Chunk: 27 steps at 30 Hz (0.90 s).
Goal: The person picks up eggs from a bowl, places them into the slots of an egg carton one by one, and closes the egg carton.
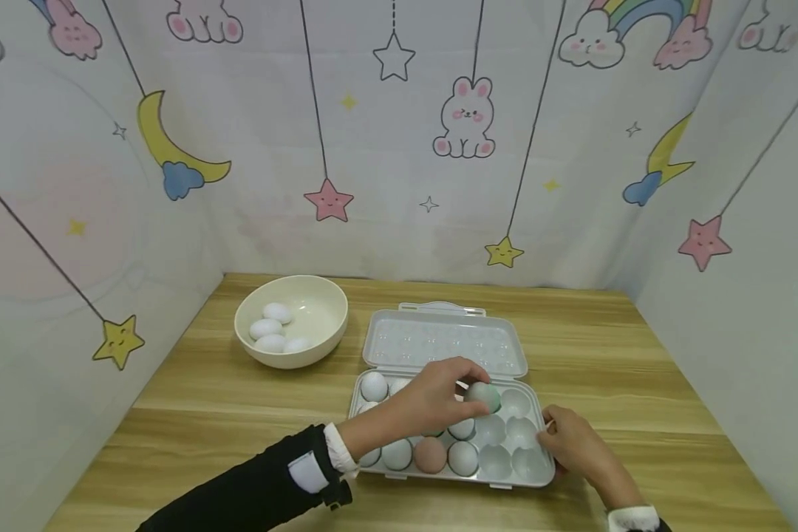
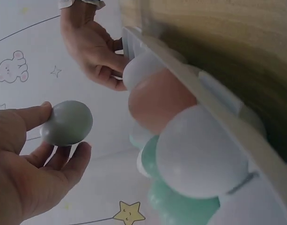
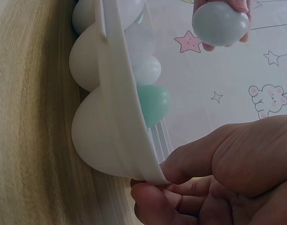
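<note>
My left hand (image 1: 428,399) reaches across the open plastic egg carton (image 1: 541,473) and pinches a pale grey-green egg (image 2: 68,123) between thumb and fingers. In both wrist views that egg is raised above the carton. At the carton's right end, my right hand (image 1: 575,441) grips the rim, thumb (image 3: 192,157) on top and fingers below. White eggs (image 1: 463,458), a brown egg (image 1: 430,454) and green eggs (image 3: 153,104) sit in the cups to the left. Several cups (image 1: 524,432) on the right hold nothing. My left forearm hides part of the carton.
A cream bowl (image 1: 326,318) with several white eggs (image 1: 266,329) stands at the back left of the wooden table (image 1: 253,414). The carton's lid (image 1: 445,343) lies folded back behind it. Printed cloth walls (image 1: 399,148) border the table at the back and sides.
</note>
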Tool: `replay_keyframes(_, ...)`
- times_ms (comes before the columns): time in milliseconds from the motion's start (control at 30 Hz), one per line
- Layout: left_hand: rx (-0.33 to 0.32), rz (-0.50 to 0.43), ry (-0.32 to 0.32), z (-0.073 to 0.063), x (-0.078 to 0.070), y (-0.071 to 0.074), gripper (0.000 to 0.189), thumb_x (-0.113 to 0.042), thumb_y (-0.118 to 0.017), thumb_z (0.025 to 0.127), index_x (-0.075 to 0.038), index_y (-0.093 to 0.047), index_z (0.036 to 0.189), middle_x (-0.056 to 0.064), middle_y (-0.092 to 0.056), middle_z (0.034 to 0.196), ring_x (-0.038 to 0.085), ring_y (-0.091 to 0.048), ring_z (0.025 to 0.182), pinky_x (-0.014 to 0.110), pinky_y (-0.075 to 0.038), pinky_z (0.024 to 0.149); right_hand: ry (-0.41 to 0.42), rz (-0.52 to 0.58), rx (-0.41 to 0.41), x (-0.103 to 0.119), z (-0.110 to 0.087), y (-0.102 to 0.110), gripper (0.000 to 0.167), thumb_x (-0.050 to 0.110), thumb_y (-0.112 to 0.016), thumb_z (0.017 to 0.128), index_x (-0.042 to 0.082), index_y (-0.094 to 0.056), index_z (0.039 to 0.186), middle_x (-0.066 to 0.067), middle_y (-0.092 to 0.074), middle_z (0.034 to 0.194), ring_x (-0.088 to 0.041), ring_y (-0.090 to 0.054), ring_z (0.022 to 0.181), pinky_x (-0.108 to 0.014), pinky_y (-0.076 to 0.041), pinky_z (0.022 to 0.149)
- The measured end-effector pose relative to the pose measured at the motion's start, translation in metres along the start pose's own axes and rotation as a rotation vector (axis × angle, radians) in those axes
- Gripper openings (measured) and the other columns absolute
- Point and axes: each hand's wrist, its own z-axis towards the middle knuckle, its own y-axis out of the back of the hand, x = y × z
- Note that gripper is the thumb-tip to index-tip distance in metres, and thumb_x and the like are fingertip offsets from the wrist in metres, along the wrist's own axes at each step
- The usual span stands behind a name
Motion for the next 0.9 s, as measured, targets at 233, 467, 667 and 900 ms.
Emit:
replay_keyframes(233,-0.007,0.231,-0.034,0.01,0.009,-0.03,0.034,-0.024,-0.083,0.09,-0.01,-0.072,0.119,-0.008,-0.069,0.11,-0.001,-0.058,0.098,0.014,-0.048,0.085,0.029,0.006,-0.005,-0.003,0.0,0.001,0.018,-0.009,-0.06,0.086,-0.012,-0.058,0.103,-0.01,-0.06,0.073,-0.022,-0.061,0.05,-0.038,-0.055,0.045)
replay_keyframes(467,0.072,0.351,-0.026,0.016,0.017,-0.042,0.033,-0.023,-0.081,0.092,-0.008,-0.071,0.119,-0.003,-0.07,0.114,0.002,-0.059,0.105,0.015,-0.048,0.089,0.024,0.01,-0.007,-0.004,-0.001,0.001,0.02,-0.009,-0.06,0.086,-0.014,-0.058,0.105,-0.01,-0.06,0.072,-0.022,-0.061,0.048,-0.038,-0.055,0.044)
replay_keyframes(667,0.116,0.44,-0.035,0.018,0.021,-0.045,0.029,-0.022,-0.082,0.09,-0.011,-0.072,0.116,-0.004,-0.069,0.108,0.003,-0.06,0.1,0.015,-0.047,0.087,0.031,0.016,0.001,-0.004,-0.001,0.001,0.02,-0.008,-0.059,0.086,-0.014,-0.058,0.105,-0.01,-0.061,0.072,-0.022,-0.062,0.049,-0.038,-0.055,0.044)
replay_keyframes(900,0.149,0.485,-0.039,0.022,0.023,-0.047,0.028,-0.021,-0.081,0.091,-0.012,-0.074,0.116,-0.005,-0.068,0.106,0.002,-0.059,0.096,0.015,-0.048,0.083,0.037,0.018,0.005,-0.002,-0.003,0.0,0.02,-0.009,-0.059,0.086,-0.014,-0.058,0.105,-0.01,-0.061,0.071,-0.023,-0.062,0.049,-0.039,-0.056,0.045)
